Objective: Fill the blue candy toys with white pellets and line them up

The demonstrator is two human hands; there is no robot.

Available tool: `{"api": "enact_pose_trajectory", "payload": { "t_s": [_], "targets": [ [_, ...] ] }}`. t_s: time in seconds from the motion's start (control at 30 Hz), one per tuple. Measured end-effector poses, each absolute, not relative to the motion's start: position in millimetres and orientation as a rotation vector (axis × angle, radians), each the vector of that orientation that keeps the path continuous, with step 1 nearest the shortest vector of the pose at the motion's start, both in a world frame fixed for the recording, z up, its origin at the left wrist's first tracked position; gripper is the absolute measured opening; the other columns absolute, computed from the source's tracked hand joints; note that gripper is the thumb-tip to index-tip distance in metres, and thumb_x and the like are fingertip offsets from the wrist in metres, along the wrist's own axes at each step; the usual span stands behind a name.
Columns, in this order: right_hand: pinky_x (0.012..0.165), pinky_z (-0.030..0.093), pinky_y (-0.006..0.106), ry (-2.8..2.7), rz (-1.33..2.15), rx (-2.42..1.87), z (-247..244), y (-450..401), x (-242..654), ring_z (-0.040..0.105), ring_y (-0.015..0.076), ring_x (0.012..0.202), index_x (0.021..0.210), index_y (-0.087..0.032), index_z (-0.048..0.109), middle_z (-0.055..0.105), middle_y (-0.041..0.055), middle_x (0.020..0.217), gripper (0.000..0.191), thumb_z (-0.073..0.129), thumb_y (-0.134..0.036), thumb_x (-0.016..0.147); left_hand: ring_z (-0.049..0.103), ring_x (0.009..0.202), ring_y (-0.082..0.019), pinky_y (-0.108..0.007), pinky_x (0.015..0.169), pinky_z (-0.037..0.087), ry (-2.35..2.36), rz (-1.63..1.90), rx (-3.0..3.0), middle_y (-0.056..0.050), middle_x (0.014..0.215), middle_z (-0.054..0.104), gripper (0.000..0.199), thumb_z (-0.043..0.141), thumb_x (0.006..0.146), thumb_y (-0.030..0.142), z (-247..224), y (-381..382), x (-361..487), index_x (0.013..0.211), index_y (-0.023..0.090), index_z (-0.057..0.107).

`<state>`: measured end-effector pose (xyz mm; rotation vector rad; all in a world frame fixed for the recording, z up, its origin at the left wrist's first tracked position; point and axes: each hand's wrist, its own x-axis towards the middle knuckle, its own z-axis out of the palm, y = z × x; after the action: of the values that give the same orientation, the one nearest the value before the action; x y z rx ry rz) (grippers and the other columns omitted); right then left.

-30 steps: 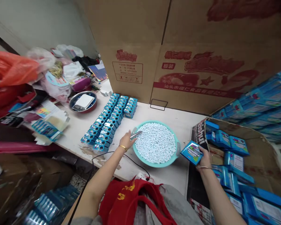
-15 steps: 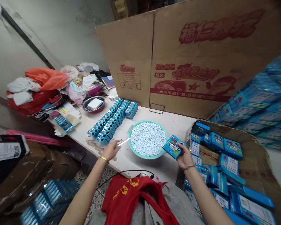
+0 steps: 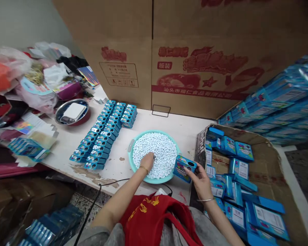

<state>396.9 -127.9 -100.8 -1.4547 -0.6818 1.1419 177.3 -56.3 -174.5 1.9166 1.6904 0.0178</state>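
Note:
A turquoise plastic basin [image 3: 130,163] full of small pale candies [image 3: 159,143] sits on the table in front of me. My left hand [image 3: 147,162] is over the candies with its fingers closed and pointing down into them. It held a thin silvery utensil a moment ago, which is now mostly hidden by the fingers and candies. At the basin's right rim, my right hand [image 3: 202,180] grips a blue candy box [image 3: 182,171], thumb across the front. The box is tilted, with a dark round hole showing on its top.
Rows of small blue boxes [image 3: 102,136] stand left of the basin. A bowl with a white scale [image 3: 74,112] is farther left. At right, an open carton [image 3: 269,171] holds more blue boxes. A large cardboard sheet [image 3: 133,34] rises behind. A black cable [image 3: 92,205] crosses the front edge.
My left hand has moved right, from beside the basin into the candies, taking the utensil along. The blue box in my right hand is turned more upright. The view has shifted.

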Motion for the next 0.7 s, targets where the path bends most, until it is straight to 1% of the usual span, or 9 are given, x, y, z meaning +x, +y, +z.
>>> {"api": "enact_pose_trajectory", "payload": {
  "t_s": [0.13, 0.27, 0.37, 0.47, 0.6, 0.7],
  "targets": [
    [0.085, 0.052, 0.036, -0.765, 1.091, -1.494, -102, -115, 398, 0.062, 0.0189, 0.090, 0.098, -0.022, 0.063, 0.068, 0.0016, 0.096, 0.045, 0.081, -0.036, 0.059, 0.055, 0.112, -0.021, -0.033, 0.097, 0.042, 1.550, 0.114, 1.898, -0.008, 0.123, 0.059, 0.033, 0.047, 0.086, 0.014, -182, -40, 196, 0.119, 0.021, 0.051],
    [0.090, 0.048, 0.038, -0.941, 0.989, -1.545, -108, -109, 402, 0.061, 0.0198, 0.093, 0.103, -0.021, 0.060, 0.066, 0.0027, 0.100, 0.045, 0.077, -0.036, 0.065, 0.059, 0.105, -0.022, -0.034, 0.092, 0.045, 1.483, 0.161, 1.876, -0.006, 0.114, 0.062, 0.030, 0.051, 0.086, 0.023, -164, -36, 174, 0.116, 0.022, 0.053],
    [0.092, 0.046, 0.040, -1.159, 0.878, -1.573, -107, -108, 404, 0.060, 0.0213, 0.096, 0.107, -0.021, 0.060, 0.066, 0.0044, 0.103, 0.041, 0.072, -0.037, 0.071, 0.061, 0.095, -0.021, -0.032, 0.086, 0.047, 1.418, 0.236, 1.917, -0.006, 0.108, 0.064, 0.027, 0.052, 0.086, 0.028, -130, -41, 146, 0.112, 0.021, 0.055],
    [0.094, 0.045, 0.041, -1.430, 0.733, -1.574, -102, -102, 400, 0.059, 0.0231, 0.101, 0.111, -0.022, 0.059, 0.065, 0.0064, 0.107, 0.037, 0.065, -0.036, 0.078, 0.060, 0.093, -0.020, -0.031, 0.084, 0.046, 1.312, 0.275, 2.001, -0.006, 0.105, 0.063, 0.025, 0.053, 0.087, 0.029, -88, -47, 126, 0.110, 0.020, 0.055],
    [0.094, 0.046, 0.044, -1.691, 0.583, -1.512, -99, -87, 390, 0.057, 0.0246, 0.104, 0.117, -0.024, 0.057, 0.063, 0.0081, 0.109, 0.034, 0.056, -0.031, 0.084, 0.060, 0.096, -0.021, -0.032, 0.086, 0.046, 1.186, 0.140, 2.134, -0.007, 0.105, 0.063, 0.024, 0.053, 0.088, 0.029, -39, -40, 125, 0.110, 0.020, 0.055],
    [0.094, 0.046, 0.044, -1.824, 0.578, -1.429, -100, -89, 386, 0.056, 0.0250, 0.105, 0.119, -0.023, 0.055, 0.063, 0.0085, 0.110, 0.034, 0.051, -0.028, 0.085, 0.060, 0.099, -0.023, -0.034, 0.086, 0.047, 1.183, -0.024, 2.246, -0.008, 0.106, 0.064, 0.022, 0.053, 0.087, 0.026, -9, -35, 139, 0.107, 0.019, 0.057]
  ]
}}
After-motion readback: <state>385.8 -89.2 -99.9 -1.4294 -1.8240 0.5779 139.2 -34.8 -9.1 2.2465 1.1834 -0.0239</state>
